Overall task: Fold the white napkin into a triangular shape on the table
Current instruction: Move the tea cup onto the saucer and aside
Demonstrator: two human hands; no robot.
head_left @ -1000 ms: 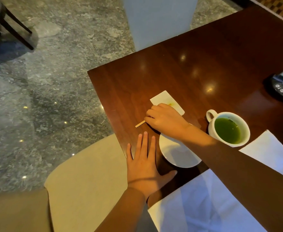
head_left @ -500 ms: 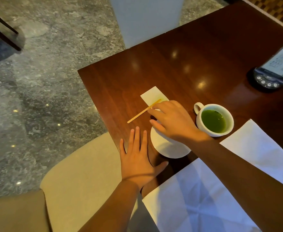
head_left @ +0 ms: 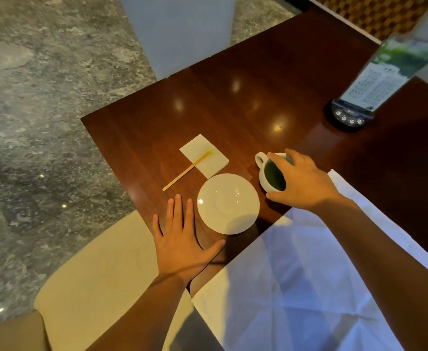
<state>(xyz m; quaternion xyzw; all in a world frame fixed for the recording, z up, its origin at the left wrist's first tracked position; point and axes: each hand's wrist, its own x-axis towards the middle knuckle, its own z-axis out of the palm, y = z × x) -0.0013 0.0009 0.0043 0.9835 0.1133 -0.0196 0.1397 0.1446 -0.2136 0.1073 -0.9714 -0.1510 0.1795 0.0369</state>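
Note:
A large white napkin [head_left: 296, 287] lies spread flat on the dark wooden table [head_left: 233, 110], at the near right, creased and partly under my right forearm. My left hand [head_left: 182, 239] rests flat on the table's near edge, fingers apart, just left of a white saucer [head_left: 228, 203]. My right hand [head_left: 301, 181] grips the rim of a white cup of green drink [head_left: 271, 173] from above, right of the saucer.
A small folded white paper [head_left: 205, 155] lies behind the saucer with a wooden stirrer [head_left: 185, 171] across it. A black call device with a menu card [head_left: 354, 107] stands at the far right. A beige chair seat [head_left: 94, 274] sits below the table's left edge.
My right hand let go of the wooden stirrer, leaving it on the small paper, and moved right onto the cup. The left hand stayed flat.

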